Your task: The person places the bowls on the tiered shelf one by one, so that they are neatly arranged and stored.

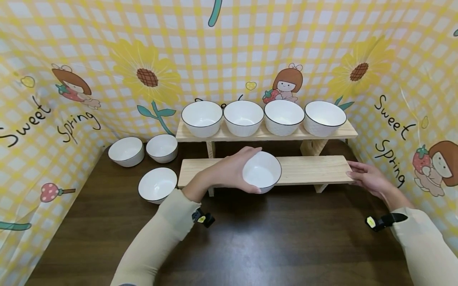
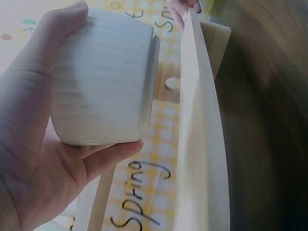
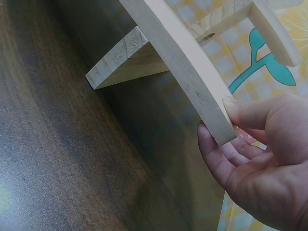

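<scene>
My left hand point(image 1: 232, 169) holds a white bowl point(image 1: 264, 171) with a dark rim, thumb and fingers spread around its side. In the head view the bowl overlaps the front edge of the lower board point(image 1: 315, 169) of a two-tier wooden shelf. The left wrist view shows the ribbed outer wall of this bowl point(image 2: 103, 82), with a fingertip near its rim. At the right end of the lower board, my right hand point(image 1: 368, 178) pinches the wood. In the right wrist view its thumb point(image 3: 248, 113) lies on the top face and fingers curl underneath.
Several white bowls point(image 1: 243, 118) stand in a row on the upper board point(image 1: 257, 136). Three more bowls, one of them nearest point(image 1: 157, 184), sit on the dark table point(image 1: 272, 242) left of the shelf. Yellow checked cloth point(image 1: 222, 51) hangs behind and at both sides.
</scene>
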